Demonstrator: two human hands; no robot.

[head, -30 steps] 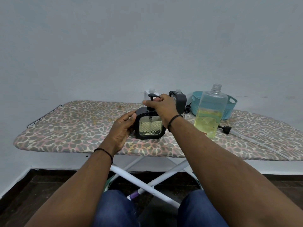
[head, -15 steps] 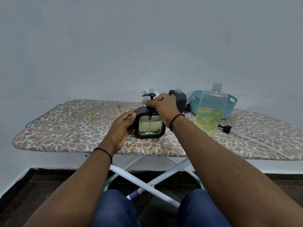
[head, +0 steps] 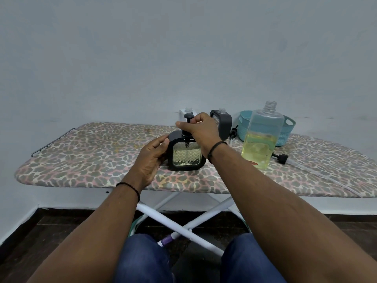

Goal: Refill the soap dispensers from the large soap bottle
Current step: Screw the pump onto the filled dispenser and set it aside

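Note:
A square black soap dispenser [head: 186, 156] with a patterned clear window stands upright on the ironing board [head: 91, 156]. My left hand [head: 152, 158] grips its left side. My right hand [head: 201, 129] curls around the black pump head [head: 188, 117] on top of it. To the right stands the large clear soap bottle [head: 262, 137], uncapped and about half full of yellow liquid. Behind my right hand are a second black dispenser [head: 223, 123] without its pump and a white dispenser [head: 186, 113], partly hidden.
A teal basket [head: 285, 129] sits at the back right. Two loose black pumps lie on the board, one [head: 233, 132] by the basket and one with a long clear tube [head: 282, 158] right of the bottle. A wall rises close behind the board.
My right hand has turned slightly on the pump head, and the pump now shows more clearly above my fingers. The dispenser and my left hand stay in place.

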